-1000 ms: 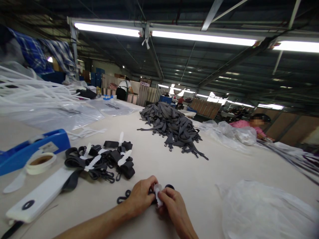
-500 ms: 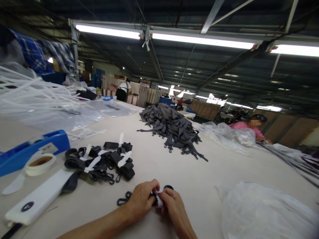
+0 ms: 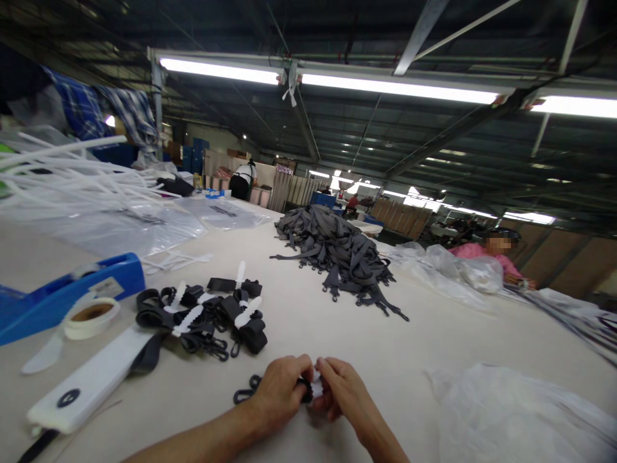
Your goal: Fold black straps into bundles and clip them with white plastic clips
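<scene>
Covered middles, cropped edges and a soft background.
The person's left hand (image 3: pixel 284 389) hides most of the dark strap (image 3: pixel 304 392) it grips, and the right hand (image 3: pixel 344 389), closed on the white band (image 3: pixel 317 388), covers part of it; how band and strap meet cannot be made out. Both forearms run off the near edge, as does the black cord (image 3: pixel 39 445) at near left. The left edge cuts off the blue dispenser (image 3: pixel 108 278) and a green item (image 3: pixel 4 168) too partial to identify; the clear plastic (image 3: pixel 511 418) at near right is cropped too. The pink-sleeved person's (image 3: pixel 508 265) face is pixelated, and far workers are too small to read.
</scene>
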Available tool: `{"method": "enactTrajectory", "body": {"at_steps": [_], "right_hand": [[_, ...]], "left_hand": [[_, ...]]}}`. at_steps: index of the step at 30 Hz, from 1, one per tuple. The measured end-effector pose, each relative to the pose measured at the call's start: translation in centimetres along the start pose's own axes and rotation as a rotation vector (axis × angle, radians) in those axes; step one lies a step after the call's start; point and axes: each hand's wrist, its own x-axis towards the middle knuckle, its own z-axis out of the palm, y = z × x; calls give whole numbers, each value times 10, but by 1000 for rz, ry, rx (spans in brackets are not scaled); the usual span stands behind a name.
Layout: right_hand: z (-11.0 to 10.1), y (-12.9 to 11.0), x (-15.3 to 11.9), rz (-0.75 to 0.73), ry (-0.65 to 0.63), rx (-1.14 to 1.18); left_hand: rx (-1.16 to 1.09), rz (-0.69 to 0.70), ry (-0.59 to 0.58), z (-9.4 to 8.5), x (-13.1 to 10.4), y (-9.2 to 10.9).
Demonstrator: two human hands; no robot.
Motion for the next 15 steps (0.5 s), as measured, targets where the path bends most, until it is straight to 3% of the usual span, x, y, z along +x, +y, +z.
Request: {"method": "enactTrajectory", "body": {"at_steps": [3, 7, 12, 15], "right_hand": [[-10, -10, 0, -142, -26, -229], [-13, -18, 0, -341, 84, -374], [-17, -8, -1, -445, 317, -272], [-14, -6, 11, -474, 297, -203]], "left_hand": [[28, -16, -22, -1, -1, 1], [13, 45, -32, -8, -1, 1], [-188, 172, -124, -17, 3, 6], [-160, 165, -134, -24, 3, 5]]}}
